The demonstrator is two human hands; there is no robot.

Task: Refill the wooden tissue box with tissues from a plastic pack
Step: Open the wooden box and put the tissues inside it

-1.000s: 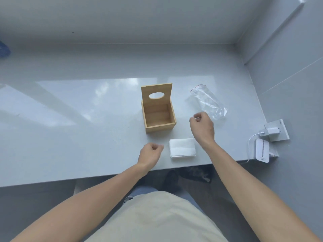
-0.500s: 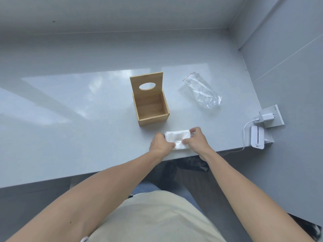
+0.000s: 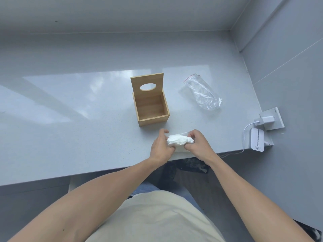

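Note:
A wooden tissue box (image 3: 151, 111) stands open and empty on the grey counter, its lid with an oval hole raised at the back. An empty clear plastic pack (image 3: 202, 94) lies to its right. In front of the box, near the counter's edge, a white stack of tissues (image 3: 180, 141) is lifted slightly and tilted, its layered edge showing. My left hand (image 3: 161, 148) grips the stack's left end and my right hand (image 3: 199, 145) grips its right end.
The grey counter (image 3: 78, 119) has its front edge just below my hands. A wall corner closes the right side. A white charger (image 3: 264, 120) in a socket and a small white device (image 3: 257, 139) with a cable sit at the counter's right end.
Both hands came together onto the tissue stack and have now raised and tilted it off the counter. The camera view has shifted slightly.

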